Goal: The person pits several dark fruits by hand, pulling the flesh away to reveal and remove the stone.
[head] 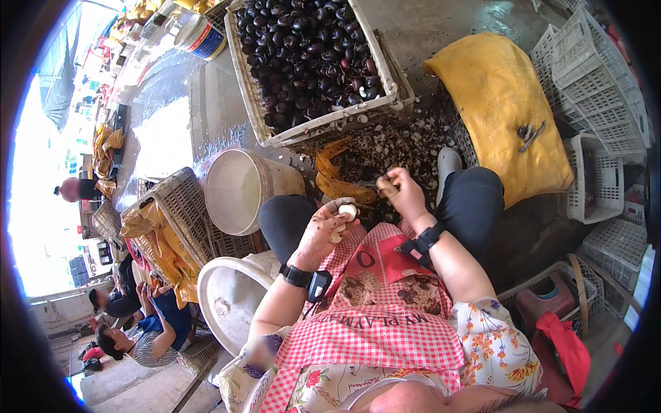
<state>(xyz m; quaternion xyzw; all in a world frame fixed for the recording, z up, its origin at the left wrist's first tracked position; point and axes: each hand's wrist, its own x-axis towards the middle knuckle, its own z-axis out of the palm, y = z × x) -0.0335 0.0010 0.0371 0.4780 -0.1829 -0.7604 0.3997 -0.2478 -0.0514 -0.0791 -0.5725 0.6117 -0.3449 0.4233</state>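
Note:
My left hand (pixel 326 227) holds a peeled white water chestnut (pixel 347 210) at its fingertips, and more pale peeled pieces (pixel 336 235) show against the fingers. Just to the right, my right hand (pixel 405 193) is raised with its fingers curled. A thin greyish blade, apparently of a small knife (pixel 368 184), juts left from it; its handle is hidden in the fingers. Dirt covers both hands. Beyond them stands a crate (pixel 324 116) heaped with dark unpeeled water chestnuts (pixel 310 57). Peelings (pixel 408 142) lie thick on the ground before me.
To the left are a white bucket (pixel 286 180) with cloudy liquid and a pale round tub (pixel 227 289). A yellow sack-like cover (pixel 506 108) bearing small tools (pixel 532 135) lies at right, near stacked plastic crates (pixel 594 77). Orange cloth (pixel 335 180) lies beyond my hands. Other people sit at far left.

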